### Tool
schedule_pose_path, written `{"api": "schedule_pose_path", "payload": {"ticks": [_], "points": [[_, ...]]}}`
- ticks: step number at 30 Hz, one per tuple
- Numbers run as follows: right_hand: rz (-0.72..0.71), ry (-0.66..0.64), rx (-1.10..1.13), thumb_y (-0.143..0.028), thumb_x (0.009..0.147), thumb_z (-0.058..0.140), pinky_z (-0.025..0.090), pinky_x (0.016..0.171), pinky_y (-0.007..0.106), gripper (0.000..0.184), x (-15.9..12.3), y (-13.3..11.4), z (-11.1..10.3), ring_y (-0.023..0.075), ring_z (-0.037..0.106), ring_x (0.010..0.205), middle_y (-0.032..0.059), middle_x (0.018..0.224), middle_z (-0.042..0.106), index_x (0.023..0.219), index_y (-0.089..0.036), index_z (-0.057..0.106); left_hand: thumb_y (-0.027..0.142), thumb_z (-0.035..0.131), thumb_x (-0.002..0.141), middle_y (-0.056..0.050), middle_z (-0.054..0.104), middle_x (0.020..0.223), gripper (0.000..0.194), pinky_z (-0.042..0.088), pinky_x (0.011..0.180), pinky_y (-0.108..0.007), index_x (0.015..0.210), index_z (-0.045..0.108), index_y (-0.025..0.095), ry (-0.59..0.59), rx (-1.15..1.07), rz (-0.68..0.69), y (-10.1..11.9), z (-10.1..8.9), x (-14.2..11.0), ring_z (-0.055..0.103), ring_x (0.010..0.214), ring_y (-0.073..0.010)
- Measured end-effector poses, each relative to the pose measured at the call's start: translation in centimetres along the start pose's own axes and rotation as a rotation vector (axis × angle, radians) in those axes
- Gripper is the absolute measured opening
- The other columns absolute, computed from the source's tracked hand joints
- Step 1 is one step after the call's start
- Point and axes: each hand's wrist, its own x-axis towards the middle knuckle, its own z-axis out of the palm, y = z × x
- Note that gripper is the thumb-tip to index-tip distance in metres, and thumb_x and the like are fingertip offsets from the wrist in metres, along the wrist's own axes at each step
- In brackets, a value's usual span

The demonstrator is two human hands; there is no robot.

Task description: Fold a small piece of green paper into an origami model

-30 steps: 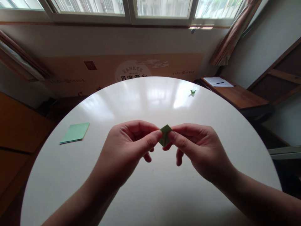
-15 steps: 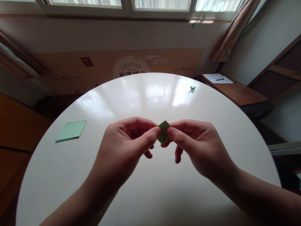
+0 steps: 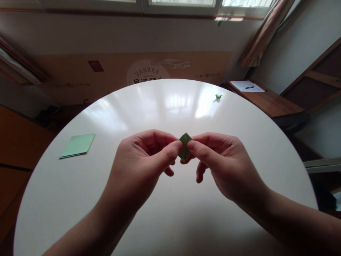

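A small folded piece of green paper, diamond-shaped, is held above the round white table. My left hand pinches its left side between thumb and forefinger. My right hand pinches its right side the same way. Both thumbs press on the paper's face and nearly touch each other. The paper's lower tip is hidden behind my fingers.
A stack of light green square sheets lies at the table's left. A tiny green folded paper figure stands at the far right of the table. Beyond it a wooden desk carries a sheet and a pen. A printed cardboard panel leans under the window.
The view has tilted slightly, so the hands and paper sit a little higher in the frame. My thumbs have closed in over the green paper, which shows less of its face.
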Motion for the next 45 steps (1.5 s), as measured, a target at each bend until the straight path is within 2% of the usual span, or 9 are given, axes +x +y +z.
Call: {"api": "schedule_pose_path", "payload": {"ticks": [12,23,29,33,38,45], "points": [[0.006,0.019,-0.012,-0.029,0.088,0.073,0.053,0.043,0.017,0.01,0.1,0.1,-0.1,0.0165,0.07,0.071,0.0039,0.08,0.076,0.087,-0.021,0.079,0.022,0.081,0.077,0.003,0.071,0.065,0.006,0.054,0.046,-0.015,0.077,0.075,0.022,-0.011,-0.045,-0.015,-0.3,0.0,0.1,0.064,0.055,-0.0108],[-0.036,0.051,-0.074,-0.031,0.087,0.073,0.054,0.043,0.018,0.013,0.2,0.1,0.2,0.0138,0.067,0.062,0.0021,0.075,0.074,0.082,-0.019,0.076,0.024,0.082,0.075,0.004,0.068,0.063,0.008,0.054,0.046,-0.017,0.076,0.074,0.021,0.051,-0.024,-0.007,-0.5,0.4,0.0,0.061,0.052,-0.01],[-0.048,0.079,-0.053,-0.026,0.086,0.074,0.054,0.043,0.018,0.009,0.3,0.5,0.2,0.0139,0.068,0.064,0.0007,0.074,0.073,0.08,-0.02,0.074,0.026,0.078,0.081,0.003,0.066,0.061,0.005,0.054,0.046,-0.017,0.08,0.076,0.022,0.014,-0.04,-0.018,-0.8,0.4,-0.2,0.06,0.055,-0.0113],[-0.098,0.121,-0.017,-0.026,0.085,0.075,0.052,0.043,0.018,0.009,0.1,0.8,0.4,0.0134,0.066,0.063,-0.0006,0.072,0.072,0.079,-0.021,0.072,0.03,0.068,0.089,0.001,0.067,0.066,0.015,0.053,0.044,-0.017,0.08,0.076,0.021,0.004,-0.116,-0.057,-1.0,0.4,-0.1,0.06,0.059,-0.0126],[-0.131,0.159,-0.041,-0.026,0.085,0.075,0.052,0.046,0.02,0.012,0.0,0.8,0.7,0.0111,0.061,0.057,-0.0017,0.07,0.069,0.075,-0.021,0.07,0.029,0.075,0.084,0.002,0.068,0.069,0.008,0.053,0.047,-0.015,0.082,0.077,0.021,-0.032,-0.078,-0.072,-1.1,0.8,-0.3,0.06,0.063,-0.012],[-0.138,0.169,-0.096,-0.025,0.086,0.073,0.049,0.045,0.021,0.014,-0.2,0.8,0.8,0.0108,0.058,0.055,-0.0022,0.068,0.066,0.074,-0.021,0.067,0.029,0.073,0.085,0.002,0.067,0.068,0.012,0.05,0.048,-0.014,0.077,0.075,0.02,0.007,-0.045,-0.068,-1.0,1.3,-0.3,0.057,0.058,-0.0094]]}}
